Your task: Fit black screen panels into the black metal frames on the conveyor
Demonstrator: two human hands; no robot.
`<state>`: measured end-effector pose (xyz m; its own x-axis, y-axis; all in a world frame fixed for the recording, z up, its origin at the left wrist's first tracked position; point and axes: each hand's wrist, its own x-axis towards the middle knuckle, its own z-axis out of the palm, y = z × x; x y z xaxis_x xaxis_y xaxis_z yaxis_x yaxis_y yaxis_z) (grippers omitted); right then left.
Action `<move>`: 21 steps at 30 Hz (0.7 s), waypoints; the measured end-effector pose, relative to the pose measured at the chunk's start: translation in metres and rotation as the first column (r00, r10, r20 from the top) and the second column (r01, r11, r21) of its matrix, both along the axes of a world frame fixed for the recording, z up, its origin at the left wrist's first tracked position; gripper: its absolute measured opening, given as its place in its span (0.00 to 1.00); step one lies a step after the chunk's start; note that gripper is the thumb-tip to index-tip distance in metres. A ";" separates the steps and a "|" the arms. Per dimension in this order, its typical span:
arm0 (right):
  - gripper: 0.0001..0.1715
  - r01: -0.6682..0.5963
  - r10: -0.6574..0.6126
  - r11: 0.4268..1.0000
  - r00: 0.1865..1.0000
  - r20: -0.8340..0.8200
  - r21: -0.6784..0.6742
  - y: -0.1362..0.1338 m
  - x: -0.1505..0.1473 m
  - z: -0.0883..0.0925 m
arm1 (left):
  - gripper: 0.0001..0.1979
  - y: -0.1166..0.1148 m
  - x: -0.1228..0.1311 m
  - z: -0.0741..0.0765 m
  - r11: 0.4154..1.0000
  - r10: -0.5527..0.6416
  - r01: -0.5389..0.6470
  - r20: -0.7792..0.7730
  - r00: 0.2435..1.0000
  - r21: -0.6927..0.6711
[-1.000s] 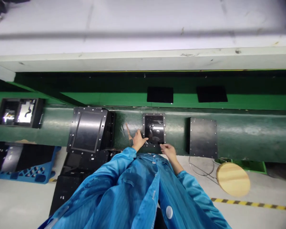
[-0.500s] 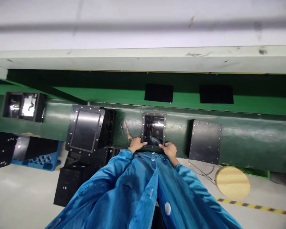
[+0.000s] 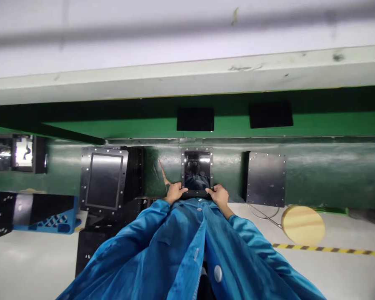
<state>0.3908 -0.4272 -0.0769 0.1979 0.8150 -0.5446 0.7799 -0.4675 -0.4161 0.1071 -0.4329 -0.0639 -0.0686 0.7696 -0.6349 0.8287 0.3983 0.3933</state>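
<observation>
A small black glossy panel [image 3: 196, 168] with a studded rim stands against the green curved surface [image 3: 315, 171]. My left hand [image 3: 174, 192] grips its lower left corner, fingers curled on the rim. Closed on the lower right corner is my right hand [image 3: 219, 194]. Both blue sleeves reach up from my blue coat [image 3: 187, 250]. The panel's bottom edge is partly hidden by my hands.
A larger black framed panel [image 3: 102, 178] leans at the left, with black parts stacked below. A flat black plate [image 3: 265, 178] stands at the right. A round wooden stool [image 3: 303, 225], a blue crate [image 3: 46, 218] and a yellow-black floor stripe [image 3: 328, 249] lie around.
Both hands went from loose, near the panel's lower edge, to gripping its lower corners. The view shifted slightly, and the panel now sits upright between my hands.
</observation>
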 end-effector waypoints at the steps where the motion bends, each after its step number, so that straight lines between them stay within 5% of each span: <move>1: 0.18 -0.046 0.046 0.999 0.999 -0.007 -0.018 -0.003 0.002 0.001 | 0.14 -0.005 -0.006 0.001 1.000 0.001 0.000 0.049 0.999 -0.022; 4: 0.18 -0.220 0.215 0.974 0.974 -0.071 -0.061 0.008 0.011 0.003 | 0.14 -0.011 -0.025 0.005 0.994 -0.001 0.022 0.193 0.981 -0.106; 6: 0.18 -0.261 0.263 0.965 0.961 -0.089 0.028 0.039 0.016 0.006 | 0.14 0.005 -0.033 0.010 0.999 0.037 -0.032 0.131 0.991 -0.044; 9: 0.30 -0.254 0.283 0.926 0.957 -0.068 0.279 0.113 0.011 0.014 | 0.13 0.067 -0.035 0.019 0.949 0.131 -0.125 0.000 0.991 0.288; 11: 0.36 -0.314 0.352 0.882 0.935 -0.049 0.351 0.163 0.000 0.019 | 0.23 0.119 -0.031 0.024 0.894 0.071 -0.088 0.056 0.996 0.440; 13: 0.31 -0.402 0.430 0.852 0.903 -0.012 0.334 0.198 -0.012 0.023 | 0.27 0.163 -0.028 0.027 0.885 -0.039 -0.015 0.106 0.994 0.465; 16: 0.24 -0.507 0.521 0.820 0.853 0.021 0.264 0.216 -0.020 0.021 | 0.20 0.196 -0.028 0.027 0.920 -0.083 0.037 0.101 0.991 0.390; 21: 0.25 -0.542 0.552 0.809 0.834 0.022 0.230 0.211 -0.014 0.007 | 0.15 0.194 -0.031 0.016 0.941 0.030 -0.074 0.138 0.990 0.329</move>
